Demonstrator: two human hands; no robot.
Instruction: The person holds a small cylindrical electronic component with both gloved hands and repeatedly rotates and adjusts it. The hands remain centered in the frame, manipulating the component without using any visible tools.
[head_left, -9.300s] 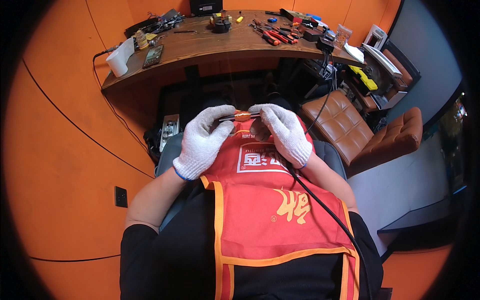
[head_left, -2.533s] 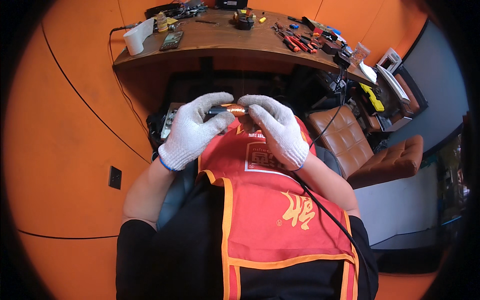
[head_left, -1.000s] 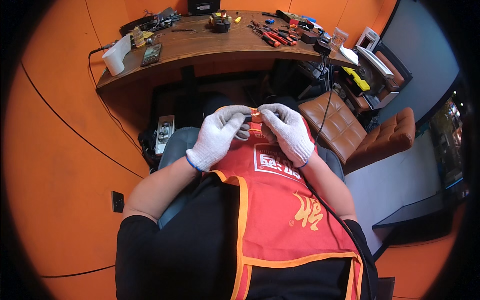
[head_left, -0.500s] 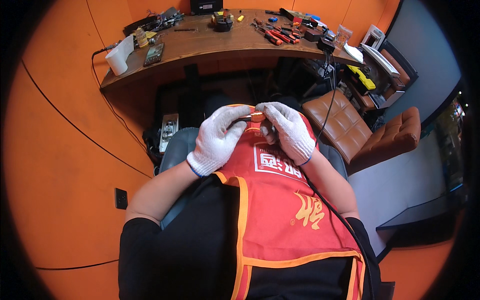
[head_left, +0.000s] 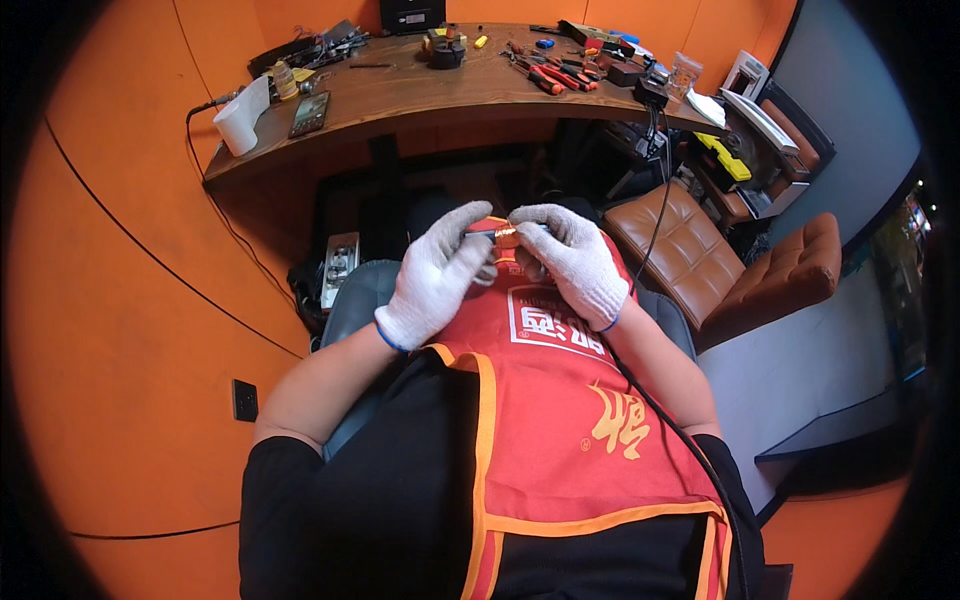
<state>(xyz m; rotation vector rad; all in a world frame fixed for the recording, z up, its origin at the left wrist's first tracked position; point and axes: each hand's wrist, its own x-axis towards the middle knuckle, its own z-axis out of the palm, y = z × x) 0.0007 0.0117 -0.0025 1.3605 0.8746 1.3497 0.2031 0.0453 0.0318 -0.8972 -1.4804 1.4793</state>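
Copper-coloured winding (head_left: 506, 236) is catching the light at the middle of a slim dark rod (head_left: 480, 234), and this piece is lying crosswise between two white-gloved hands, above the far part of a red apron (head_left: 560, 450). The right hand (head_left: 566, 252) is pinching near the right end of the winding, its grip nearly closed between thumb and fingers, which are hiding whatever is behind them. The left hand (head_left: 437, 272) is curving around the rod's left end, its grip parted, with forefinger on the far side and thumb on the near side; I cannot tell whether either is touching the rod.

The piece is looking small and light, the rod probably stiff, while the winding is likely being softer, easily dented or loosened by squeezing. Knitted gloves are presumably dulling the feel of such a smooth part, so the bare rod at either side is offering the safest hold.

A black cable (head_left: 670, 415) is running along the right side of the apron. Beyond the hands, the wooden surface (head_left: 440, 92) is carrying red-handled pliers (head_left: 546, 79) toward the right and a phone (head_left: 310, 114) at the left.
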